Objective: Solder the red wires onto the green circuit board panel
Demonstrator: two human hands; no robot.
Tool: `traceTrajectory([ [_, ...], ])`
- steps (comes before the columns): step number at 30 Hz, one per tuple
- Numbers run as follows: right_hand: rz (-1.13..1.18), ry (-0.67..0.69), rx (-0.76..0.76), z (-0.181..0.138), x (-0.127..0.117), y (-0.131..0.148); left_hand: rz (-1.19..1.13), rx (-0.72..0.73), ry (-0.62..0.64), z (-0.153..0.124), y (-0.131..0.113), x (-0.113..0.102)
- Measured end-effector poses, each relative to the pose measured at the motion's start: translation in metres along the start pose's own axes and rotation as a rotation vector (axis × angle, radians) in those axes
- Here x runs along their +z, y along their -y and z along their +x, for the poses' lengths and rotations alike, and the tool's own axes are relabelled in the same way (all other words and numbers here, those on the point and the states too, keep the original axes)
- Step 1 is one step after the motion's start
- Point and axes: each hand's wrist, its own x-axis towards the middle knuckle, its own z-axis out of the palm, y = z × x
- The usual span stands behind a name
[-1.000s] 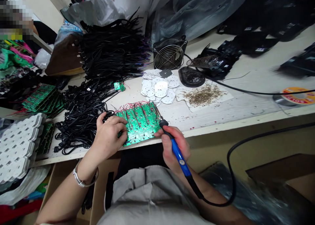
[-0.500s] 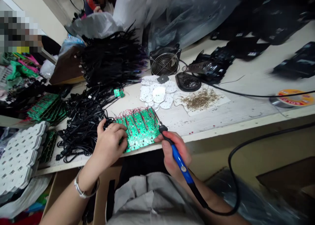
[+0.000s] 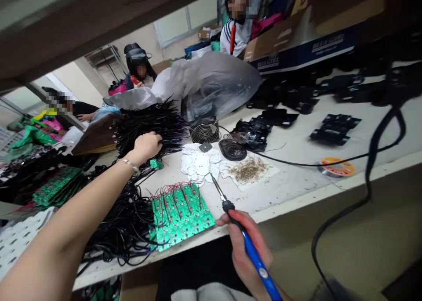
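Note:
My right hand (image 3: 249, 244) grips a blue soldering iron (image 3: 252, 250), its metal tip pointing up and left above the bench. Left of it, a green circuit board panel (image 3: 184, 215) with thin red and black wires along its top lies at the bench edge. My left hand (image 3: 147, 146) is stretched out to the bundle of black cables (image 3: 145, 123) at the back. Its fingers are bent and partly hidden, and I cannot make out what is in them. A small green board piece (image 3: 156, 164) lies just below that hand. More black cables (image 3: 121, 222) are heaped left of the panel.
A small fan (image 3: 204, 133), white pads (image 3: 199, 162), a black dish (image 3: 232, 150), brown granules on paper (image 3: 249, 171) and a solder spool (image 3: 336, 166) stand along the bench. Black plastic parts (image 3: 336, 129) lie at right. The iron's cord loops at right. People sit across the bench.
My left hand has left the circuit board panel and reached forward to the black cable bundle. The soldering iron has moved off the panel's right edge. The view has tilted up.

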Motion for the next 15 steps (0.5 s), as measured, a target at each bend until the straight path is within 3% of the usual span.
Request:
traceTrajectory([
  [3, -0.035, -0.032, -0.006, 0.001, -0.008, 0.000, -0.031, 0.036, -0.037, 0.032, -0.002, 0.027],
  [7, -0.082, -0.056, 0.014, 0.005, -0.020, 0.001, -0.132, 0.065, -0.111, 0.044, -0.006, 0.047],
  [11, -0.081, -0.050, 0.026, 0.008, -0.024, 0.003, -0.295, 0.000, -0.191, 0.042, 0.004, 0.042],
  [15, -0.055, -0.047, 0.049, 0.006, -0.020, 0.001, -0.466, -0.162, -0.337, 0.031, 0.048, 0.015],
])
